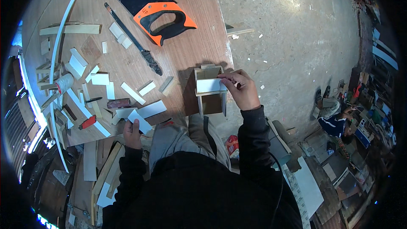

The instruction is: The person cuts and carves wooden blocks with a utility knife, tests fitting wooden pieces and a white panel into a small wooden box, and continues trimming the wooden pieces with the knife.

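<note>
Small wooden box [224, 102] looking part-built, both bays open; right hand [244, 93] pinching white strip [207, 85] across middle; left hand [132, 136] gripping white panel [142, 124]; loose pieces [133, 93] lying unfitted.

Head-worn fisheye view; faces steeply down; table [205, 2] near.

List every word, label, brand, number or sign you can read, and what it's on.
Orange saw handle: dark handwritten marks, which I won't copy out.
Red packet, lower centre: any print too small to read.
Patterned strip, lower right: too small to read.
</note>
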### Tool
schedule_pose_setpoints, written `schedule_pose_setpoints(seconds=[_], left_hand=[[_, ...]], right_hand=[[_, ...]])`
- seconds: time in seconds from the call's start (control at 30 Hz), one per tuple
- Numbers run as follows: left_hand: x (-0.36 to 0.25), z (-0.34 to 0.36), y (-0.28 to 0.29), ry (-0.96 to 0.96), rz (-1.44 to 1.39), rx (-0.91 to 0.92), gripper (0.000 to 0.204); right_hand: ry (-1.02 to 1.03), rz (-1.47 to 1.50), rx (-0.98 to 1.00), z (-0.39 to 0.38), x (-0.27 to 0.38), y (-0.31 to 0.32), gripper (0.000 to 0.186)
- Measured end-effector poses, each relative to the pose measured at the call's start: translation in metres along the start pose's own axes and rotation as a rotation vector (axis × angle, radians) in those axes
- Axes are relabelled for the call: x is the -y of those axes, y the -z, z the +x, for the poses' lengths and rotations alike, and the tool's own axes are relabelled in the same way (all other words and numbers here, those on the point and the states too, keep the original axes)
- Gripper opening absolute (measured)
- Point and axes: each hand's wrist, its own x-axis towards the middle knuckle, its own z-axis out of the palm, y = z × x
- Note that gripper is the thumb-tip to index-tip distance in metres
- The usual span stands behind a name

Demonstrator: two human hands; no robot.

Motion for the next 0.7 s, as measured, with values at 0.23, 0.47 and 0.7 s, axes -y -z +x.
schedule_pose_setpoints(seconds=[0.23, 0.47, 0.7], left_hand=[[0.008, 0.008, 0.012, 0.005, 0.031, 0.015, 0.033], [0.008, 0.009, 0.013, -0.002, 0.02, 0.022, 0.031], [0.02, 0.01, 0.021, -0.02, -0.013, 0.029, 0.031]], right_hand=[[0.285, -0.363, -0.035, 0.009, 0.024, -0.003, 0.033], [0.289, -0.303, 0.163, 0.02, 0.033, 0.008, 0.024], [-0.03, 0.242, 0.013, 0.002, -0.002, 0.015, 0.019]])
